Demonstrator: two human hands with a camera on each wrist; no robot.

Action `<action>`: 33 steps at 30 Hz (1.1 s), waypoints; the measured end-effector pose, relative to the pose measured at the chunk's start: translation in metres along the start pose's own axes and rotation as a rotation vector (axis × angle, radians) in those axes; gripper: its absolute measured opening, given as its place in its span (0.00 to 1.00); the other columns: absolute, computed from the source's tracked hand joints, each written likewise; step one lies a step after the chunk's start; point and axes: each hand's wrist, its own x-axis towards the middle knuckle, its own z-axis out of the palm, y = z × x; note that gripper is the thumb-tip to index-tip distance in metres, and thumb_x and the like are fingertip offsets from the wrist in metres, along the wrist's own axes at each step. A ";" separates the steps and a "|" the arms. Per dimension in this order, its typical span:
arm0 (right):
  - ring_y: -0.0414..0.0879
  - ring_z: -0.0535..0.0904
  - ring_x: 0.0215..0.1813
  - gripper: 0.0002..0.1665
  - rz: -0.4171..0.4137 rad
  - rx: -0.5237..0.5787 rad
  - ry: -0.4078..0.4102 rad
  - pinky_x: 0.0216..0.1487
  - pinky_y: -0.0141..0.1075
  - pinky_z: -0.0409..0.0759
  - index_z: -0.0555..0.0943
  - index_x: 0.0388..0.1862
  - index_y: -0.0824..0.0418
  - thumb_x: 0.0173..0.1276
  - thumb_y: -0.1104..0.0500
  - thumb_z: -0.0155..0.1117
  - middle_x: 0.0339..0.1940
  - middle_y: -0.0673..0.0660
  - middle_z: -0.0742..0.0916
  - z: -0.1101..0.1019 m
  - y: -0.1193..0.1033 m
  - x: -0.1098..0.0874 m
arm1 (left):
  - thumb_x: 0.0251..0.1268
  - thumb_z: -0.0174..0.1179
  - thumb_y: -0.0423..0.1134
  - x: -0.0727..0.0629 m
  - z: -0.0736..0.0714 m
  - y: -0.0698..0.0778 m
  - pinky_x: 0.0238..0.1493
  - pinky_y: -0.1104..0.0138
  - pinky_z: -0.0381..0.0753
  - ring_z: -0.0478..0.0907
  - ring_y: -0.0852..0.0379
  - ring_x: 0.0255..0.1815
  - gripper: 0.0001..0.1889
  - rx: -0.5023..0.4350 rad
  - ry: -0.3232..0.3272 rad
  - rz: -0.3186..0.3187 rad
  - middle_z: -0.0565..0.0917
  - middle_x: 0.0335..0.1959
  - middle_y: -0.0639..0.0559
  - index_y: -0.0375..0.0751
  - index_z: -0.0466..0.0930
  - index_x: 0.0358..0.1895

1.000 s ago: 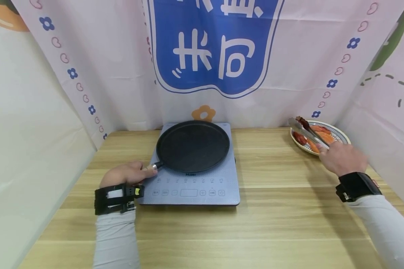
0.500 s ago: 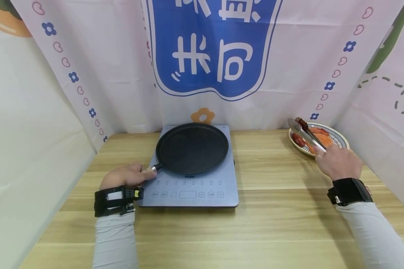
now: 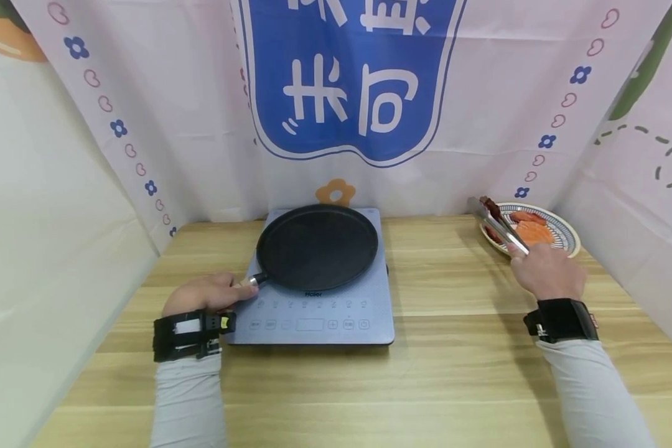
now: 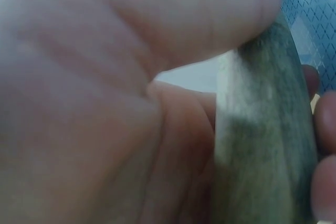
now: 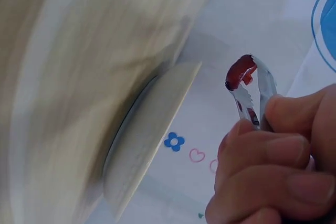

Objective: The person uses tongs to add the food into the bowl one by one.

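Fingers of my left hand (image 3: 210, 292) curl around the wooden handle (image 4: 262, 129) of a flat black frying pan (image 3: 317, 247). The pan rests on an induction cooker (image 3: 341, 317). At the far right my right hand (image 3: 549, 272) grips metal tongs (image 3: 504, 227), raised above the left rim of a patterned plate (image 3: 568, 239). Orange slices (image 3: 534, 233) and dark red pieces (image 3: 527, 217) lie on that plate. A dark red patch (image 5: 242, 72) shows at the tongs' tip; I cannot tell if it is food or a reflection.
A wooden table (image 3: 442, 373) carries everything. Printed white cloth (image 3: 201, 149) hangs close behind the cooker and the plate and along both sides. Bare tabletop lies between the cooker and the plate.
My right hand has moved left with the tongs, away from the right side, uncovering more of the plate. The left hand keeps its grip on the pan handle.
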 end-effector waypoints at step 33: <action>0.64 0.78 0.30 0.45 -0.071 0.017 0.060 0.23 0.51 0.70 0.78 0.33 0.70 0.81 0.30 0.41 0.28 0.69 0.78 0.004 -0.046 -0.002 | 0.78 0.54 0.62 0.002 -0.001 -0.001 0.37 0.63 0.74 0.75 0.48 0.40 0.25 -0.034 -0.024 -0.014 0.75 0.37 0.46 0.39 0.71 0.47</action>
